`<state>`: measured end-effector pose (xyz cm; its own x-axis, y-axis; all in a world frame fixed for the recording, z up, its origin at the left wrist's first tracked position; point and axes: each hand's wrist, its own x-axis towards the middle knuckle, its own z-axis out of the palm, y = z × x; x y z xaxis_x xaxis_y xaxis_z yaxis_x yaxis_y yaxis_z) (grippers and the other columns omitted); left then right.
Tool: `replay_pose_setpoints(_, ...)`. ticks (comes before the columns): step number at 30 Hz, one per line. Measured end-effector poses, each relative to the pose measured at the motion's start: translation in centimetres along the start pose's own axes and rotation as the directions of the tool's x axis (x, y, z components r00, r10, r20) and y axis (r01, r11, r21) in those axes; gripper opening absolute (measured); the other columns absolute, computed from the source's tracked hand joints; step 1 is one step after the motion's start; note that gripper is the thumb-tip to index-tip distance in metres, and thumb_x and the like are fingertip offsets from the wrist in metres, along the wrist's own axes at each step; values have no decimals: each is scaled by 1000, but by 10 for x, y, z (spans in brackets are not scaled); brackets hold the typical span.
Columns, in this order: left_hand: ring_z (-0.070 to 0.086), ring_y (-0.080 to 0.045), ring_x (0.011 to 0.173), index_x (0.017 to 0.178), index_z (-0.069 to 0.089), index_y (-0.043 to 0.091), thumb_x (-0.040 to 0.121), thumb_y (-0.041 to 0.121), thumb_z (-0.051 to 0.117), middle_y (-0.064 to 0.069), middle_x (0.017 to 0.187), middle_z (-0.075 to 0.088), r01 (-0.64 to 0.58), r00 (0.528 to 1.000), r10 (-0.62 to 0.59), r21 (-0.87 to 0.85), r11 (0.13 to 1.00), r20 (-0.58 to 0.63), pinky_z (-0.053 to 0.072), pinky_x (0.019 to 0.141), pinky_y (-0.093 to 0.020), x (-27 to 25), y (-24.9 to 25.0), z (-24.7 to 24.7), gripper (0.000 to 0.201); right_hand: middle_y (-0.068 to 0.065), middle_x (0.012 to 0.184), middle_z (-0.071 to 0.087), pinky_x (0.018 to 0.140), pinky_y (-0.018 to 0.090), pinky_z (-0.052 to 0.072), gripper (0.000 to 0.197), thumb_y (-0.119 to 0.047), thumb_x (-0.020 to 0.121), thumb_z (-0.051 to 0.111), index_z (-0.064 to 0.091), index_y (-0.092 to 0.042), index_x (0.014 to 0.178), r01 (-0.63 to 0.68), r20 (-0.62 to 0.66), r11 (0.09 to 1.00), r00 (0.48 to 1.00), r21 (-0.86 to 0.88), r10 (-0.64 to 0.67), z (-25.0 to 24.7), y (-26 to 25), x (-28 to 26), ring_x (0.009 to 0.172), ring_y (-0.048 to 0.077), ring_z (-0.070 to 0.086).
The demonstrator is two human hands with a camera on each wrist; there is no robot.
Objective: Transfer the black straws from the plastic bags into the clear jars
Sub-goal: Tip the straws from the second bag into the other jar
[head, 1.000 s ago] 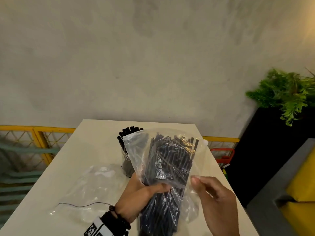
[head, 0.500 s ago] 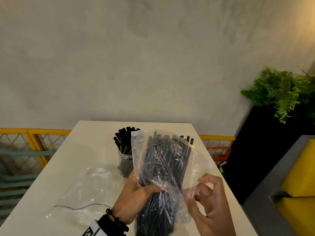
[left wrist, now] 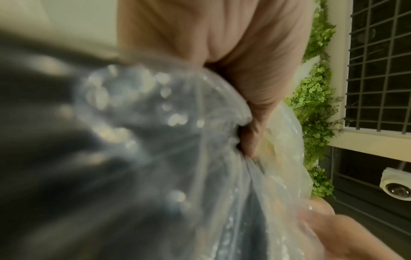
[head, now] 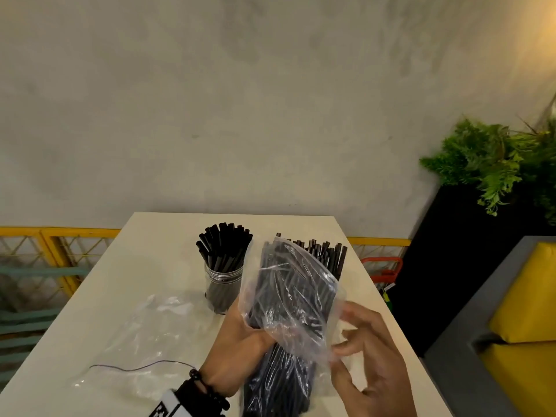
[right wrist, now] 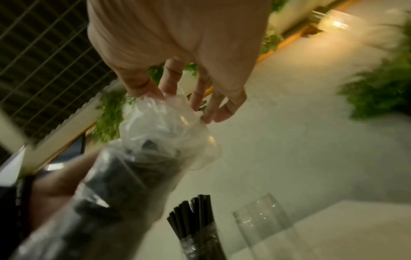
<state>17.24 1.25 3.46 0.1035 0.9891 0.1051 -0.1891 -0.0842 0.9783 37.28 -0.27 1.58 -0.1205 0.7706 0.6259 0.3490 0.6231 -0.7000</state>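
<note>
1. At 8 o'clock on the bench (head: pixel 99 299), an emptied plastic bag (head: pixel 144 335) lies flat with a thin dark tie (head: pixel 135 368) across it.
2. Toward 12 o'clock on the bench stands a clear jar (head: pixel 223 288), upright and packed with black straws.
3. The left hand (head: pixel 240 350) is clenched round the middle of a bundle of black straws (head: pixel 288 320) that is partly in its plastic bag (head: pixel 301 299). The straw tips protrude beyond the bag mouth, pointing to 1 o'clock.
4. The right hand (head: pixel 365 359), at 4 o'clock, pinches the loose film of the bag between thumb and fingertips (right wrist: pixel 209 119).
5. A second clear jar (right wrist: pixel 264 227), apparently unfilled, shows only in the right wrist view, just beside the filled one.
6. Assessment: the step in hand is stripping the bag off the second bundle. The next move calls for drawing the film clear while the left hand maintains its grasp, then standing the bundle in the unfilled jar.
</note>
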Motion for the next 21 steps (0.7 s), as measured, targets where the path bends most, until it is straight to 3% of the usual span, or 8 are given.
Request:
replay_pose_setpoints(4,75,-25,107,125,64,18,72,-4,84,-7,113,79,-12,1000,12,10,1000,-1,60,94,-36,4,0,2,61,10,79,71,75,27,51,31,-36,68,82,62,-24,87,-274,33,828,954,489,297,3,-17,6,83,21,69)
replay_pose_setpoints(7,72,-19,112,119,67,44,77,-9,77,1,120,76,-71,996,70,17,997,62,59,98,-38,3,3,8,68,-3,61,51,55,11,43,53,-74,55,75,63,-45,98,-426,-95,836,871,346,482,15,-18,9,54,7,51)
replay_pose_setpoints(10,70,-17,116,107,66,63,80,-12,74,10,123,74,-100,991,102,-23,995,82,58,98,-36,3,7,14,80,-20,87,43,64,5,43,50,-92,59,48,57,-61,98,-461,-100,885,879,68,466,24,-15,6,80,-2,56)
replay_pose_setpoints(12,73,-21,112,113,67,54,77,-15,75,5,119,77,-58,997,63,-100,993,51,58,98,-42,5,4,15,79,-25,118,45,75,4,44,41,-83,77,38,51,-65,111,-505,27,859,863,81,505,28,-17,9,108,-13,51)
replay_pose_setpoints(14,75,-19,107,119,63,50,75,-13,75,6,113,79,-36,999,37,-155,987,7,61,90,-35,6,2,17,78,-18,136,58,79,5,46,56,-62,88,55,43,-40,138,-605,286,736,795,304,535,24,-24,14,121,-11,52)
replay_pose_setpoints(16,74,-24,109,124,63,45,74,-1,81,-2,116,78,0,1000,4,-157,988,27,60,91,-39,5,0,22,70,-28,122,67,79,5,49,92,-42,61,89,39,-23,136,-632,450,679,763,373,463,24,-19,15,112,-8,62)
replay_pose_setpoints(18,74,-31,108,129,63,30,74,4,84,-11,115,78,91,994,-79,-162,983,82,60,88,-41,4,-8,28,64,-14,122,70,82,16,55,94,-3,56,93,42,-21,133,-601,440,692,788,400,430,24,-8,8,113,10,68)
replay_pose_setpoints(21,69,-34,117,141,50,16,69,7,85,-15,124,73,234,966,-193,-252,939,174,57,94,-42,2,-18,26,81,11,121,72,81,28,58,99,8,49,93,47,-13,134,-601,403,621,799,503,446,21,5,2,110,28,70)
